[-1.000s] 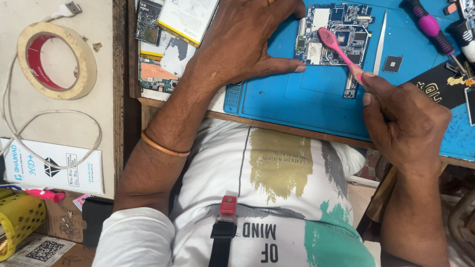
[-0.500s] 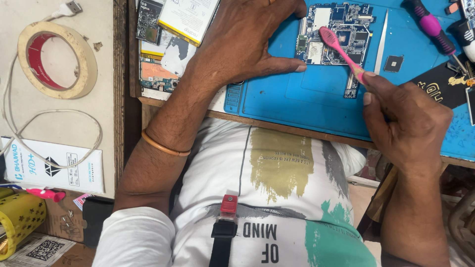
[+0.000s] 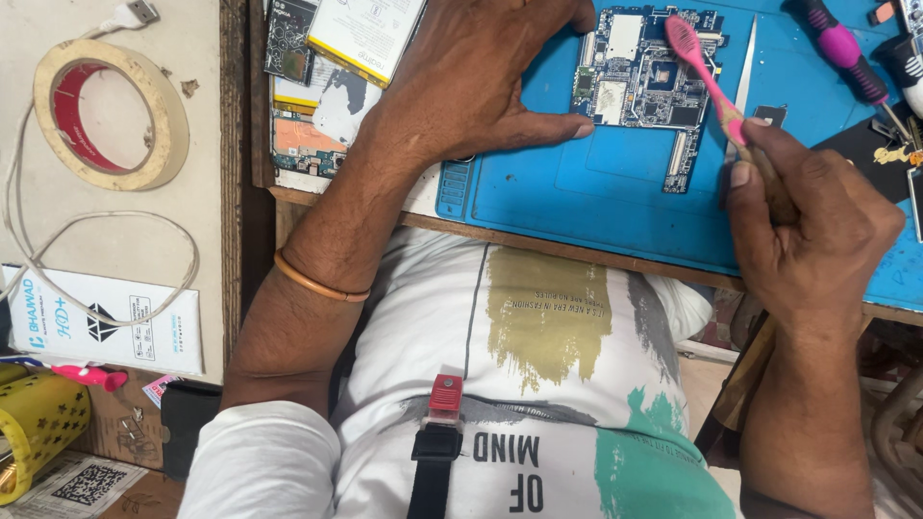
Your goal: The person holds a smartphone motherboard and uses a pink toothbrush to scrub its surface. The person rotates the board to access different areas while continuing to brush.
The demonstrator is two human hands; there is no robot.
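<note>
Table [image 3: 115, 240], pale top at left, wooden edge running along the near side. Blue work mat [image 3: 596, 202] covers the right part of it, reaching the far edge. Person's torso in a white printed shirt fills the near centre.

Left hand [image 3: 481, 77] lies flat, palm down, on the mat's far left corner, grip open and holding nothing; thumb stretched right, its tip just beside the near left edge of the circuit board [image 3: 639, 82]. Orange bangle [image 3: 312, 281] on that forearm.

Right hand [image 3: 808, 221] at right, over the mat's near edge, grip closed around the handle of a pink toothbrush [image 3: 707, 72]. Brush slants up and left from the fist; its head rests on the board's far right part.

Circuit board lies flat on the mat, far centre, between the two hands, metal shields and a dark chip showing.

Tape roll [image 3: 108, 113], beige with red core, flat on the table at far left. White cable [image 3: 96, 231] loops around and near it. White box [image 3: 101, 322] near left. Yellow perforated basket [image 3: 38, 423] at the near left corner. Opened phone parts [image 3: 312, 106] left of the mat, partly under the left wrist. Pink-handled screwdriver [image 3: 846, 53] far right on the mat. Thin metal strip [image 3: 745, 53] just right of the board.
</note>
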